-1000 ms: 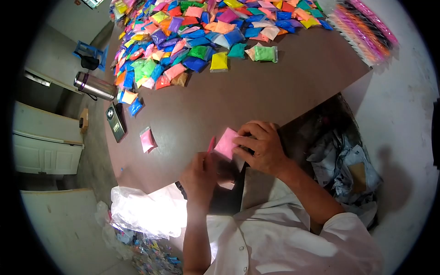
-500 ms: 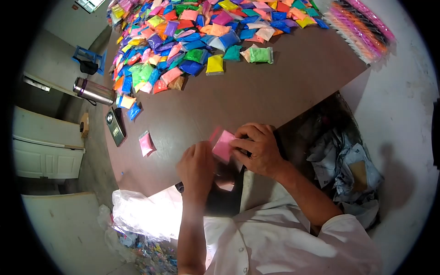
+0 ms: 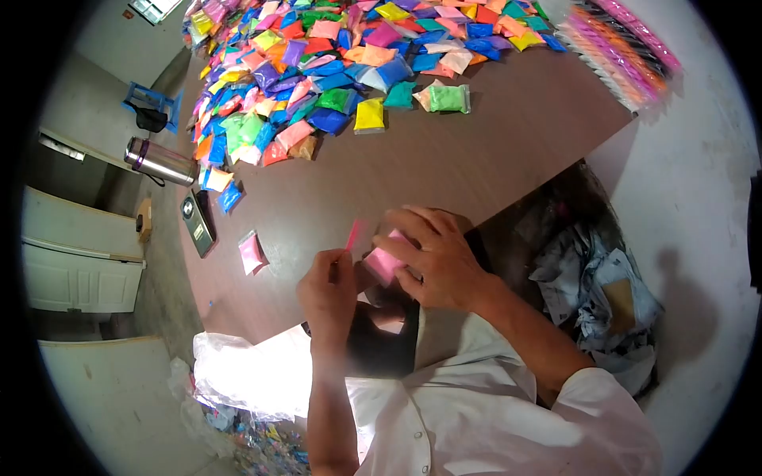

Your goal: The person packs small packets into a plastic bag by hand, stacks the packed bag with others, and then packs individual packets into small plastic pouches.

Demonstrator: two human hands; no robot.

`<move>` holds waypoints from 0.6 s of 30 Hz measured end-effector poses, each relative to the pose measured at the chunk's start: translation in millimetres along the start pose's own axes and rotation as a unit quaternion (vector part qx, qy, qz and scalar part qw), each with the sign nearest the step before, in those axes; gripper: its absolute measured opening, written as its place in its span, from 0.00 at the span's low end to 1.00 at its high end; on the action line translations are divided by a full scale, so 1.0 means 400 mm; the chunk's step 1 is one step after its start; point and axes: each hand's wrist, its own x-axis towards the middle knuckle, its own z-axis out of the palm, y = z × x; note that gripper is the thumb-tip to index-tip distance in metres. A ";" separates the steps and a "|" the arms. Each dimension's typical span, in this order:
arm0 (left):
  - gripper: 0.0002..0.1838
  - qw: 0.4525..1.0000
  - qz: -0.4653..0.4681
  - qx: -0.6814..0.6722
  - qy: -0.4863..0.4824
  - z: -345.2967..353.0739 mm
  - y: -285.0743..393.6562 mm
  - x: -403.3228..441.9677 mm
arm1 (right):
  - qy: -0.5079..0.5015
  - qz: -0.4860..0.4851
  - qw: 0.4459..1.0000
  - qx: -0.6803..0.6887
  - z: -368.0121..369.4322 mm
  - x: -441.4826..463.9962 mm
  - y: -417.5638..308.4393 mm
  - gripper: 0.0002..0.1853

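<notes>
Near the table's front edge, my left hand [image 3: 328, 287] pinches a thin pink strip [image 3: 352, 236] that sticks up from its fingertips. Just right of it, my right hand [image 3: 435, 258] grips a pink packet [image 3: 384, 265], with the fingers over its upper right part. The strip and the packet look apart. Another pink packet with a clear edge [image 3: 251, 253] lies on the table to the left of both hands.
A large heap of coloured packets [image 3: 317, 67] covers the table's [image 3: 508, 151] far side. A steel flask [image 3: 163, 162] and a phone [image 3: 198, 224] are at the left edge. Wrapped bundles [image 3: 623, 51] lie far right. Crumpled plastic [image 3: 599, 293] sits below right, white plastic [image 3: 246, 373] below left.
My left hand has drawn slightly left and down with the strip, away from the packet. The right hand has shifted left, its fingers now spread further over the pink packet.
</notes>
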 end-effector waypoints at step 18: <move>0.07 0.949 0.172 -0.113 -0.238 0.203 0.184 -0.068 | 0.209 0.321 0.923 0.022 -0.246 -0.270 0.182 0.21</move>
